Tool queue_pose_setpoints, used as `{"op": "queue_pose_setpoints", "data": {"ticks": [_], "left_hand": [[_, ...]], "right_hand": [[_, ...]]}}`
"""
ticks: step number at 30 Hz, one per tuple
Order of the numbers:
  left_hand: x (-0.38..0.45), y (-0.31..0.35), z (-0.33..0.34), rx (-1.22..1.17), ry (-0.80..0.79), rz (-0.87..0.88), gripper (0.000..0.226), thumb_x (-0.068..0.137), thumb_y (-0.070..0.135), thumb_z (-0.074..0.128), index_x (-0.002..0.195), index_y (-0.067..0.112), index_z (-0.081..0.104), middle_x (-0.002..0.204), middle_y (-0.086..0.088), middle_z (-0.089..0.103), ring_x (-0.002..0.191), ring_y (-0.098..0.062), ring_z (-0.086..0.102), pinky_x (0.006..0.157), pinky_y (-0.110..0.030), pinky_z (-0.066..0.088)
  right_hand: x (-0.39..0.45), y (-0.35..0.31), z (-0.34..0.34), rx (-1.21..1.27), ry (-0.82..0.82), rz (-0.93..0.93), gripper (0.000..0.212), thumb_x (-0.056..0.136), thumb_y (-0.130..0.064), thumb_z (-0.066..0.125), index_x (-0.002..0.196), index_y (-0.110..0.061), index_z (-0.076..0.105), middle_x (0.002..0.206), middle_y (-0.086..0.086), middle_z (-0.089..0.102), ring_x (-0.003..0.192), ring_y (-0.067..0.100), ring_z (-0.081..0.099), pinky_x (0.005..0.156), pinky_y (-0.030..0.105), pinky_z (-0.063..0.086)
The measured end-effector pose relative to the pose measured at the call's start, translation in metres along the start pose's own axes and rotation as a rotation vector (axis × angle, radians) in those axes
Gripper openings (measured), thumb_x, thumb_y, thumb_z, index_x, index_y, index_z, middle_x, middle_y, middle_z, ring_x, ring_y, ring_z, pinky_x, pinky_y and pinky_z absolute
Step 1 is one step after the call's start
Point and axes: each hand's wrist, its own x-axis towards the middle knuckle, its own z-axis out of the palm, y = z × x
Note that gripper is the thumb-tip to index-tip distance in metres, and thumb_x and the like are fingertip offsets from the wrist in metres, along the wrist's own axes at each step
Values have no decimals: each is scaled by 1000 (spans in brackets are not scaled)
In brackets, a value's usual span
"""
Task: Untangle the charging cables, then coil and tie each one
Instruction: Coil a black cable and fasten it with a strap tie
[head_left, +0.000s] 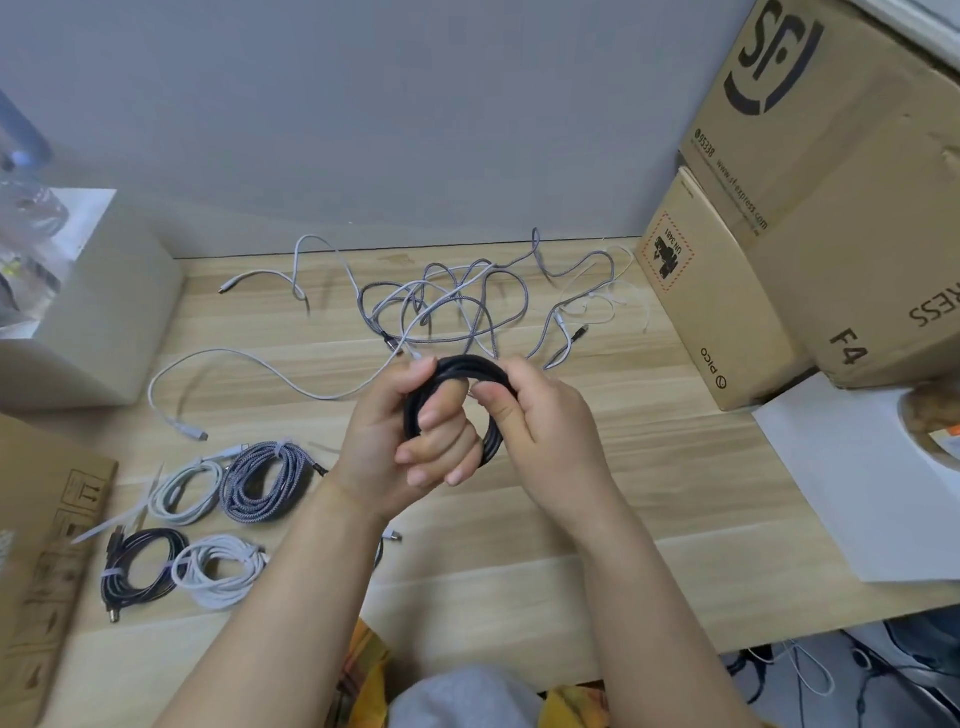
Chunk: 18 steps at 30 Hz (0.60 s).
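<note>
Above the desk (571, 519), both hands hold a black cable coil (457, 400): the left hand (410, 441) curls its fingers through the loops to keep them stacked, while the right hand (524, 415) pinches the rim, likely steadying it for tying. Tangled grey cables (447, 306) wait behind; four tied coils (208, 525) lie at left.

black coil (488, 415) | grey braided tangle (447, 306) | light wood table (623, 467)

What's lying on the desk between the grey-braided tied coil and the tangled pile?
In the head view, one loose white cable snakes across the wooden desk there.
</note>
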Motion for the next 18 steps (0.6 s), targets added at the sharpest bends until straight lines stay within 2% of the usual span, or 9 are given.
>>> {"op": "queue_pose_setpoints", "data": {"ticks": [2,5,9,14,16,18], "left_hand": [[3,-1,-1,97,69,14,34,91,34,47,67,13,60,38,3,36,34,-16,42,56,-26,48],[6,-3,-3,265,207,12,33,81,42,56,62,16,60,41,3,50,40,-14,53,59,-26,48],[14,0,-8,348,282,-42,33,72,46,63,60,14,63,49,-4,57,49,-21,57,65,-28,50],[23,8,-24,499,247,-217,39,72,51,61,61,15,71,77,-1,65,78,-19,61,74,-28,48],[28,8,-27,515,280,-274,38,69,52,65,64,15,71,76,-2,65,76,-20,61,70,-29,48],[37,7,-33,528,363,-316,39,66,55,71,65,16,69,67,-4,62,72,-22,62,71,-30,49]], "right_hand": [[3,5,-2,-80,22,-25,47,84,-54,29,89,-17,58,60,-15,43,64,12,42,57,33,32],[9,15,-5,-211,6,-41,54,83,-56,22,87,-13,56,66,-11,45,68,25,50,56,34,35],[17,31,-7,-234,5,-98,46,87,-49,25,84,-14,54,66,-8,49,64,28,52,55,29,29],[29,54,-11,-324,48,-283,36,88,-37,37,82,-11,61,69,-2,63,57,23,52,52,19,24],[36,64,-15,-392,39,-366,37,89,-37,39,78,-10,61,66,-1,61,51,26,53,49,19,22],[47,79,-18,-413,7,-431,32,89,-36,40,78,-12,58,64,-1,59,46,26,52,46,20,27]]}}
